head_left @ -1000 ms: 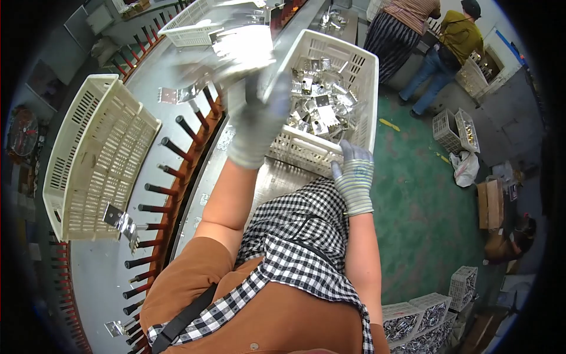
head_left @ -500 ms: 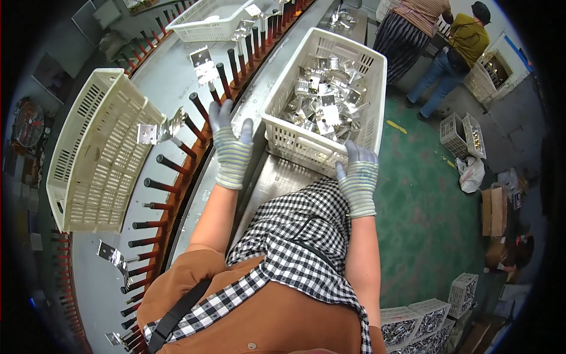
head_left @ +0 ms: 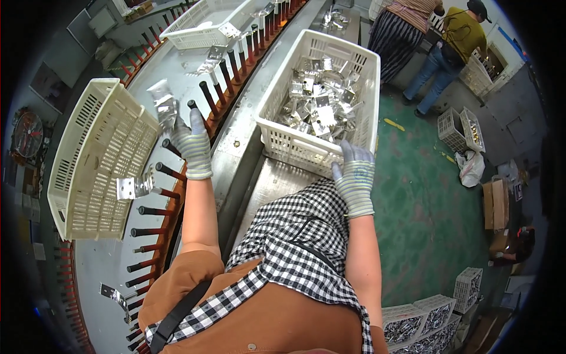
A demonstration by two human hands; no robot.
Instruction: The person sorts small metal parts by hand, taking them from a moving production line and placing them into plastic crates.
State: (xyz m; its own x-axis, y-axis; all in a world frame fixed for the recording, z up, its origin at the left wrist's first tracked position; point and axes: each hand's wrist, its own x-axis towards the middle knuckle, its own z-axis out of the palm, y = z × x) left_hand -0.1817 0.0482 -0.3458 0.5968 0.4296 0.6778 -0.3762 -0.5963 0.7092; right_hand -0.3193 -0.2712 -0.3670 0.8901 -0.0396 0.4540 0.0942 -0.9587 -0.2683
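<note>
My gloved left hand (head_left: 194,150) is among the black-tipped pegs on my left. Its fingers close at the lower end of a shiny bent metal bracket (head_left: 163,101); the exact grip is partly hidden. My gloved right hand (head_left: 355,180) holds the near rim of a white plastic crate (head_left: 315,144), with its fingers over the edge. Inside the crate lies a loose heap of similar metal brackets (head_left: 321,103). More brackets sit on the peg line, one (head_left: 212,59) beyond my left hand and another (head_left: 134,187) nearer to me.
A row of red pegs with black tips (head_left: 154,210) curves along the grey table. A white crate (head_left: 97,159) leans at the left, another (head_left: 206,26) stands farther back. Two people (head_left: 451,50) stand at the far right. Filled crates (head_left: 413,315) sit on the green floor.
My left hand has moved left and slightly down, onto a bracket. The pegs and their brackets have shifted toward me. My right hand stays on the crate rim.
</note>
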